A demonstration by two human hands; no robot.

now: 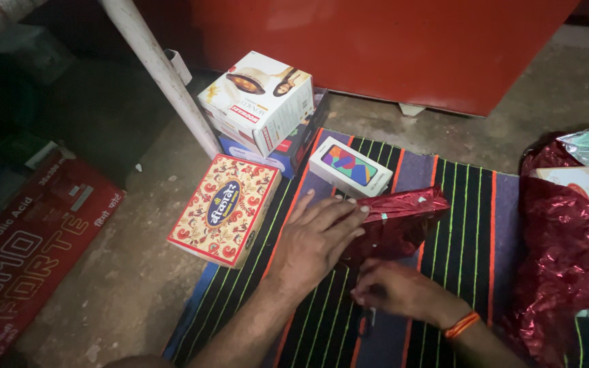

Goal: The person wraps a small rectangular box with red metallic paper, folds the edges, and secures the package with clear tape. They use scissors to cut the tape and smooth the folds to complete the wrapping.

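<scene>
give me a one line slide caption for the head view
Left hand presses a red foil-wrapped parcel on a striped mat; right hand works at its edge.

Both bare forearms are coming in from the bottom edge, angling toward 12 to 1 o'clock. Left hand is lying palm down, fingers stretched flat and slightly spread, pointing at about 2 o'clock. Right hand is sitting just at 4 o'clock of the left, fingers curled inward toward 9 o'clock; orange band around that wrist.
</scene>
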